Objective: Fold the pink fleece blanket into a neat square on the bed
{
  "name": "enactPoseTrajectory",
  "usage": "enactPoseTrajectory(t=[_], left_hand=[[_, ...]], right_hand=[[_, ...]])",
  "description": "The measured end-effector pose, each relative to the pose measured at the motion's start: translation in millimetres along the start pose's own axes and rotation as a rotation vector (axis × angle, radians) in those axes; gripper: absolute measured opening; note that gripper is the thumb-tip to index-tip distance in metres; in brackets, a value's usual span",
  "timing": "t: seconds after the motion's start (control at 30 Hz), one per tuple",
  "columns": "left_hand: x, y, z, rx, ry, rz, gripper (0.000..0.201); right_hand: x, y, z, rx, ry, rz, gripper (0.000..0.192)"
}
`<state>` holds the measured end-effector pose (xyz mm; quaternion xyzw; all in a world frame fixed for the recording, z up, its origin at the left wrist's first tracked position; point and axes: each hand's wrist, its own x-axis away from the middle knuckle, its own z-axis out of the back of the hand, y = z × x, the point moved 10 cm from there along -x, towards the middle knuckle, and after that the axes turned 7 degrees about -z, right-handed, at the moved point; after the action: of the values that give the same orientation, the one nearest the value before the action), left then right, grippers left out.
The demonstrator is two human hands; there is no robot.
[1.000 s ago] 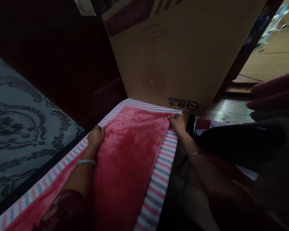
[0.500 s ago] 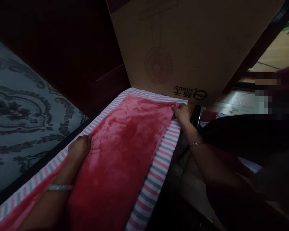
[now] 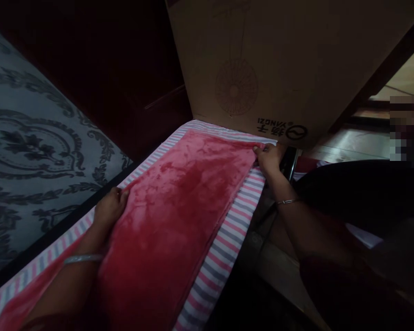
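A red plush cloth (image 3: pixel 186 197) lies spread along a narrow surface, on top of a striped cloth (image 3: pixel 224 236) in white, pink and grey whose borders show around it. My left hand (image 3: pixel 109 208) grips the red cloth's left edge, fingers curled over it. At the far right corner, my right hand (image 3: pixel 268 158) pinches the red cloth between thumb and fingers. What the surface beneath is made of is hidden by the cloths.
A large cardboard box (image 3: pixel 279 59) with a printed fan stands at the far end. Patterned wallpaper (image 3: pixel 37 147) and a dark red panel (image 3: pixel 124 59) bound the left side. At the right edge, part of a person (image 3: pixel 409 124) shows, blurred.
The view has shifted slightly, so most things sit a little further right. My left hand has moved slightly left along with the red cloth's edge. My right hand keeps its corner.
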<state>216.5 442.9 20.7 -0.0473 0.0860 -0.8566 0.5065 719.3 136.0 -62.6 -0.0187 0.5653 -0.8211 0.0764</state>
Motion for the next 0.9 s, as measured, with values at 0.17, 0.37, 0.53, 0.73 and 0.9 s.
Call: enactPoseTrajectory(t=[0.17, 0.37, 0.53, 0.73, 0.9], left_hand=[[28.7, -37.7, -16.1, -0.062, -0.073, 0.052, 0.046], [-8.9, -11.8, 0.4, 0.082, -0.073, 0.009, 0.055], [-66.4, 80.1, 30.5, 0.151, -0.036, -0.114, 0.057], [-130.9, 173.4, 41.5, 0.161, 0.018, -0.188, 0.055], [-163.7, 221.5, 48.3, 0.174, 0.071, -0.224, 0.049]], right_hand=[[4.3, -0.4, -4.3, -0.032, -0.057, -0.049, 0.013], [6.7, -11.2, -2.3, -0.071, -0.021, -0.008, 0.014], [8.9, -13.6, -1.9, -0.095, -0.026, 0.017, 0.017], [11.0, -11.1, -1.4, -0.111, -0.030, 0.054, 0.043], [12.7, -14.4, -2.9, -0.146, -0.044, 0.126, 0.046]])
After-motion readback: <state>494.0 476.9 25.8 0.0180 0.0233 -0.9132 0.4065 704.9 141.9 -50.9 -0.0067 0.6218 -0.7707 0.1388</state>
